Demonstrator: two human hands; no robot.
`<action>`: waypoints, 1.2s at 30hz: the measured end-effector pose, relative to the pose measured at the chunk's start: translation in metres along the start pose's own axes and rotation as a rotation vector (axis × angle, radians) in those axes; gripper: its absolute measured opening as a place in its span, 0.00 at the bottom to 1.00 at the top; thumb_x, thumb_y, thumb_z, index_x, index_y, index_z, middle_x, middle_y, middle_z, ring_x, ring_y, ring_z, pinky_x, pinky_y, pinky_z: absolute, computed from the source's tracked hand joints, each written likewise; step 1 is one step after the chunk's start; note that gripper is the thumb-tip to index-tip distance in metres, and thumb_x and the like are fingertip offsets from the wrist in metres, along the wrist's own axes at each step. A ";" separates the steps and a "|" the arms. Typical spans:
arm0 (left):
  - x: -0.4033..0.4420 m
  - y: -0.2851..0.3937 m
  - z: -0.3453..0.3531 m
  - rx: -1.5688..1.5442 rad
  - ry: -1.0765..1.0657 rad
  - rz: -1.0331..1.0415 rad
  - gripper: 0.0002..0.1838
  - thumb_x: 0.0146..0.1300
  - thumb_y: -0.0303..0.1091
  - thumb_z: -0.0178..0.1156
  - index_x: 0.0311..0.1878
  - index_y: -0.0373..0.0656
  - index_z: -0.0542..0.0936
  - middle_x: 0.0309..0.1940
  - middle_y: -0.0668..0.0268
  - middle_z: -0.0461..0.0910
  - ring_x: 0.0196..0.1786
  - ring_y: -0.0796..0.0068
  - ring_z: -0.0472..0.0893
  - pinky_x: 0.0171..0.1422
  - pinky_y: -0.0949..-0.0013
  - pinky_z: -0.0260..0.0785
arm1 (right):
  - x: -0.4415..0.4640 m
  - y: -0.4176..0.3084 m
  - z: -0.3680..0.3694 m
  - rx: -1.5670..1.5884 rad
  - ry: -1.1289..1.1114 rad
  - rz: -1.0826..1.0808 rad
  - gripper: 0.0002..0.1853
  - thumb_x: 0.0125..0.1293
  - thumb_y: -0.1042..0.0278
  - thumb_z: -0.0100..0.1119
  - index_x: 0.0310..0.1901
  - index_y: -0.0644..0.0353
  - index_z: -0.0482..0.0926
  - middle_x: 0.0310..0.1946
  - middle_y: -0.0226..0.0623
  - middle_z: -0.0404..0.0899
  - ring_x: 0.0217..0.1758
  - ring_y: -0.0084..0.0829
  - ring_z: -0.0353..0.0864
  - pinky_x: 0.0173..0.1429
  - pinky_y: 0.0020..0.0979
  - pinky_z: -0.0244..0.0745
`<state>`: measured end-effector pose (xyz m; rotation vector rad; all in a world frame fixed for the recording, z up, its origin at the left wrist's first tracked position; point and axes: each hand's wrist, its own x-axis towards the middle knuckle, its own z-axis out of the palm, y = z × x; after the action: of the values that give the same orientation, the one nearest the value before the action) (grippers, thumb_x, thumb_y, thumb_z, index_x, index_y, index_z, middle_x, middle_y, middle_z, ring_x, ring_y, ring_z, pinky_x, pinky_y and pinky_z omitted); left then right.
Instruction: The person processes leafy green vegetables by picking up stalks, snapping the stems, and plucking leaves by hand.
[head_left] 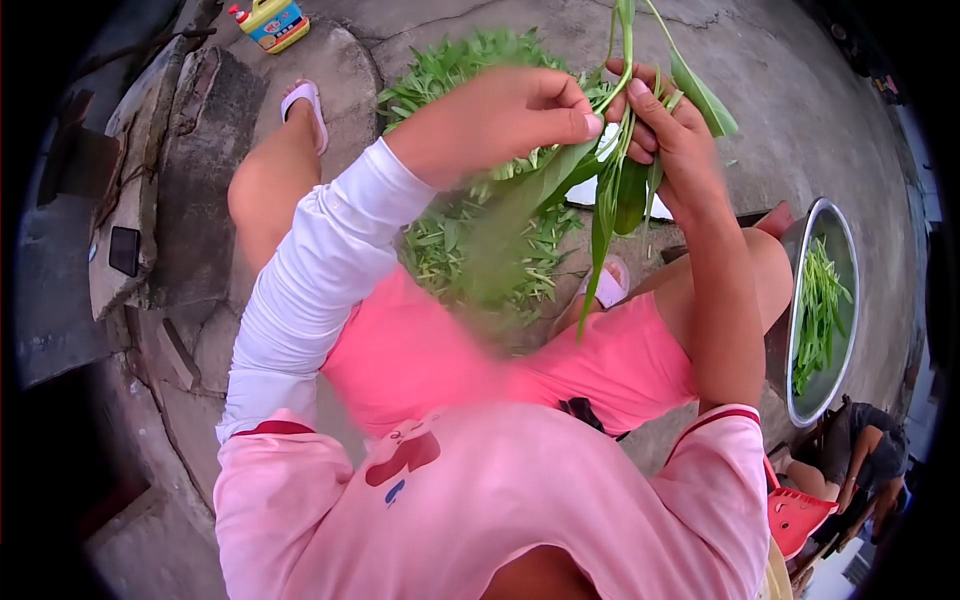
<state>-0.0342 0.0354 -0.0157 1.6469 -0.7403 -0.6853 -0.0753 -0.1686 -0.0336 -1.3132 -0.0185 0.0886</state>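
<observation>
Long-stemmed leafy greens (627, 60) that look like water spinach are held up in front of me, their leaves hanging down. My right hand (675, 145) has its fingers wrapped round the stems. Thumb and forefinger of my left hand (510, 115) are pinched together at the same stems, just left of the right hand. A blurred leaf hangs below the left hand. Beneath both hands, a heap of loose greens (480, 255) is spread on the ground between my feet. Something white and flat shows partly behind the hanging leaves.
To the right stands a metal basin (853, 330) with cut green stems (822, 310). A yellow jug (273, 22) is at the upper left. A phone (124, 250) lies on a stone ledge (180, 170). Another person (865, 450) and a red plastic item (800, 518) are at lower right.
</observation>
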 end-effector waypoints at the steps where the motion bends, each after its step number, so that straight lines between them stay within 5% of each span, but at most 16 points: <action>1: -0.002 -0.001 0.002 -0.034 -0.015 -0.031 0.14 0.63 0.45 0.56 0.38 0.44 0.77 0.28 0.77 0.74 0.31 0.88 0.69 0.33 0.80 0.59 | 0.001 0.000 0.001 -0.006 0.008 -0.003 0.16 0.71 0.66 0.47 0.56 0.66 0.67 0.28 0.29 0.74 0.21 0.12 0.57 0.25 0.16 0.56; 11: -0.005 -0.001 0.012 -0.158 -0.168 -0.071 0.20 0.65 0.48 0.54 0.48 0.41 0.77 0.37 0.72 0.82 0.32 0.88 0.71 0.31 0.82 0.58 | 0.007 -0.004 -0.013 -0.008 0.127 -0.133 0.15 0.71 0.68 0.47 0.55 0.65 0.68 0.28 0.29 0.73 0.21 0.12 0.56 0.24 0.15 0.55; 20: -0.009 0.000 0.011 -0.488 -0.259 -0.179 0.23 0.68 0.47 0.49 0.54 0.36 0.74 0.38 0.65 0.82 0.40 0.82 0.78 0.48 0.77 0.71 | 0.008 -0.008 -0.015 -0.007 0.176 -0.152 0.13 0.70 0.69 0.47 0.53 0.65 0.70 0.28 0.29 0.74 0.20 0.11 0.55 0.23 0.14 0.54; 28: -0.021 0.004 0.009 -0.269 -0.266 -0.190 0.21 0.69 0.49 0.48 0.50 0.40 0.77 0.35 0.67 0.81 0.33 0.84 0.77 0.37 0.78 0.70 | 0.009 -0.021 -0.035 0.014 0.319 -0.189 0.08 0.69 0.69 0.48 0.47 0.62 0.70 0.27 0.30 0.74 0.18 0.11 0.55 0.22 0.15 0.53; 31: -0.025 0.001 0.008 -0.177 -0.179 -0.166 0.21 0.69 0.50 0.48 0.44 0.40 0.78 0.31 0.69 0.79 0.31 0.84 0.76 0.36 0.80 0.69 | 0.008 -0.023 -0.042 0.025 0.368 -0.195 0.07 0.68 0.70 0.49 0.45 0.61 0.69 0.27 0.31 0.74 0.18 0.12 0.56 0.21 0.16 0.53; 36: -0.031 0.003 0.022 -0.117 0.380 0.055 0.14 0.68 0.39 0.50 0.39 0.37 0.78 0.29 0.69 0.79 0.31 0.83 0.77 0.33 0.79 0.68 | 0.009 -0.019 -0.047 0.138 0.460 -0.195 0.04 0.68 0.71 0.48 0.41 0.60 0.68 0.27 0.33 0.73 0.18 0.14 0.57 0.21 0.17 0.54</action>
<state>-0.0706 0.0457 -0.0150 1.5816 -0.4600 -0.3525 -0.0622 -0.2183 -0.0279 -1.1622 0.2467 -0.3726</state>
